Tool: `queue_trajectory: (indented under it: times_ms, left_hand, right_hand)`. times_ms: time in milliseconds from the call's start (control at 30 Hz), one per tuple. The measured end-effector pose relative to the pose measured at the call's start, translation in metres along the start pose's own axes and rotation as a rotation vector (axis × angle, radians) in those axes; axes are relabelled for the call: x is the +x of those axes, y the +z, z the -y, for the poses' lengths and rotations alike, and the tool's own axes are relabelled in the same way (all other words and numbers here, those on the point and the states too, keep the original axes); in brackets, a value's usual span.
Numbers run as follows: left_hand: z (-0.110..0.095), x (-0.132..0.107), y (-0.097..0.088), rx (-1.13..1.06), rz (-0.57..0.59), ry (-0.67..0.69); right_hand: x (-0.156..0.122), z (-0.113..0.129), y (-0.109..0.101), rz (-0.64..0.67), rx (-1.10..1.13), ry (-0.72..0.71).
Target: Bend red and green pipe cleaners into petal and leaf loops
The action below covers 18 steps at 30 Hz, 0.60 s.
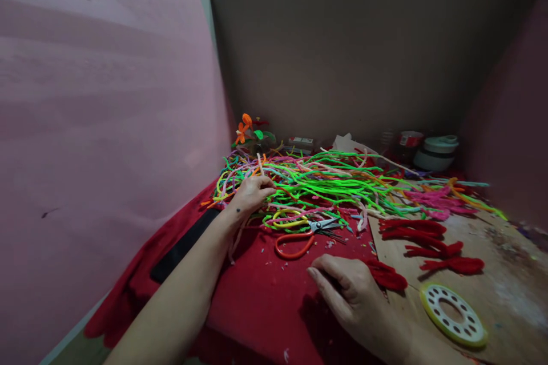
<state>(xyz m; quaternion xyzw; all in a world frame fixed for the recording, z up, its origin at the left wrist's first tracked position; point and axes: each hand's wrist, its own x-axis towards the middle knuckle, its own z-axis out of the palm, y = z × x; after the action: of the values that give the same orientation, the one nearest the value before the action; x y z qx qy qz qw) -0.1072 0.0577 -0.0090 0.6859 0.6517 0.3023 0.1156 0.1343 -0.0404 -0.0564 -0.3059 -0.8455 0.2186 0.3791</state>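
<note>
My left hand (pixel 253 194) reaches to the near left edge of a heap of pipe cleaners (pixel 342 185), mostly bright green with pink, yellow and orange ones. Its fingers are pinched together, and a pale pipe cleaner (pixel 260 165) sticks up from them. A pale strand also hangs below the wrist. Closer to me, my right hand (pixel 351 291) is curled above the red cloth (pixel 257 296), thumb against the fingers; nothing shows in it. Scissors (pixel 314 228) with one yellow and one red handle loop lie between the hands, blades slightly apart. Red looped pipe-cleaner pieces (pixel 454 265) lie right of my right hand.
A white and yellow ring-shaped spool (pixel 454 315) lies on the wooden board (pixel 509 291) at right. A black flat object (pixel 184 248) rests under my left forearm. Orange pipe-cleaner flowers (pixel 243 130) and a lidded container (pixel 435 154) stand at the back. Panels enclose the table.
</note>
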Motion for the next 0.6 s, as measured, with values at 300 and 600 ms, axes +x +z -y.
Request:
queue_trajectory:
  times_ms: [300, 600]
  left_hand:
    - [-0.004, -0.004, -0.001, 0.168, 0.037, 0.103]
    - [-0.001, -0.004, -0.010, -0.442, -0.375, -0.080]
  right_hand:
    - [-0.001, 0.002, 0.001, -0.018, 0.012, -0.021]
    - [-0.001, 0.003, 0.000, -0.019, -0.008, -0.022]
